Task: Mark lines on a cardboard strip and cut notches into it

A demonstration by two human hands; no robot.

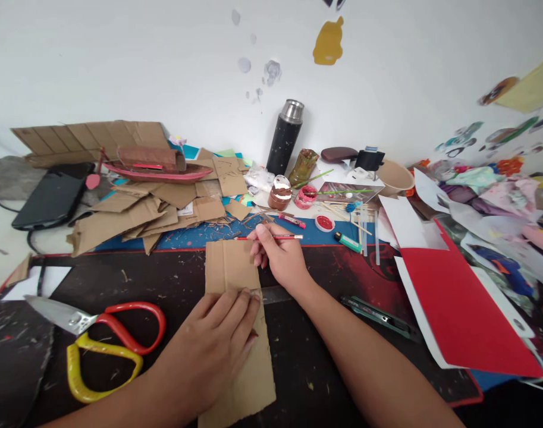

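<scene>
A long strip of brown cardboard [239, 261] lies lengthwise on the dark mat. My left hand [213, 345] presses down on it, fingers bent and close together. Its fingertips pin a clear, ruler-like strip [278, 295] that crosses the cardboard and sticks out to the right; the rest is hidden under the hand. Just beyond, at the cardboard's far right corner, my right hand [275, 252] is closed round a thin red pencil [291, 236], held nearly level. Left of my left hand lie large open scissors [128, 345] with one red and one yellow handle.
A cutter knife [378, 318] lies right of my forearm, near red paper [467, 297]. Cardboard scraps [119, 217] and a model boat [155, 169] sit at the back left. Behind my hands stand a black flask [284, 137], paint jars [280, 193] and a green lighter [348, 242].
</scene>
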